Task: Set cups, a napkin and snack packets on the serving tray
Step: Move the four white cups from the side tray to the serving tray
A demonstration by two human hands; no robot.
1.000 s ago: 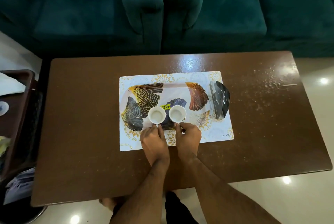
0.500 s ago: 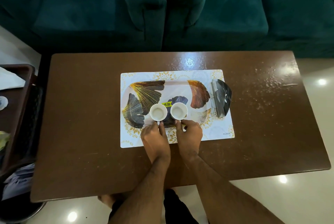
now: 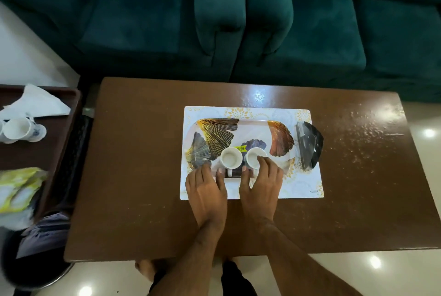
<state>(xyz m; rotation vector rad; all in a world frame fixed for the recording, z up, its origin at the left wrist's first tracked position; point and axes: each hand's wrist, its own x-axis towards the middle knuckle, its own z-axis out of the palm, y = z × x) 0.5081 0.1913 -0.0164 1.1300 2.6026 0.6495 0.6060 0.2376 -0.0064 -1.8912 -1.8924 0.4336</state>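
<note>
Two white cups [image 3: 231,158] side by side on tray [image 3: 253,126]. Right hand [image 3: 261,184] fingers hold right cup [image 3: 253,157] rim; left hand [image 3: 206,190] fingers spread, holding nothing, beside left cup.

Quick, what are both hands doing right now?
Left hand: open, fingers flat by the left cup, holding nothing.
Right hand: fingers on the right cup.

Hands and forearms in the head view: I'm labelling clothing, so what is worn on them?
Nothing shows on either: the left hand and right hand are bare, without gloves, rings or a watch, and both forearms are uncovered, with no sleeves in view.
</note>
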